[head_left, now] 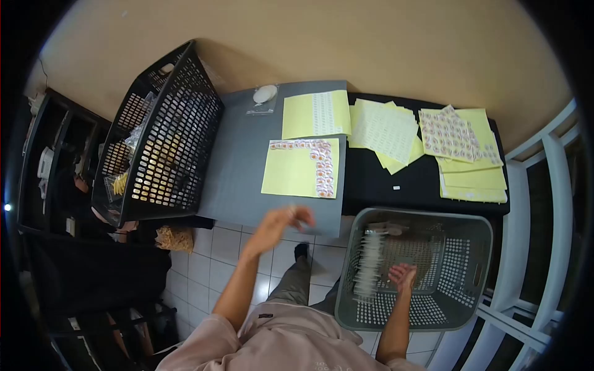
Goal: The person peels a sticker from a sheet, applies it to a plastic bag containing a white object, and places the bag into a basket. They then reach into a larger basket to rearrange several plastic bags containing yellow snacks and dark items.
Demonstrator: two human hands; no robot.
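My left hand hovers at the front edge of the grey table, its fingers bent and smeared by motion. Just beyond it lies a yellow sheet with round printed stickers along its top and right side. My right hand is over the grey-green basket, palm up with fingers apart and nothing in it. Left of that hand, a blurred whitish ridged stack shows inside the basket; its kind cannot be made out. A second yellow sheet with a white label strip lies behind the first.
A tall black basket holding plastic bags stands on the left. White discs in a clear bag lie at the back. Label sheets and a pile of sticker sheets cover the black cloth. Another person's arm shows far left.
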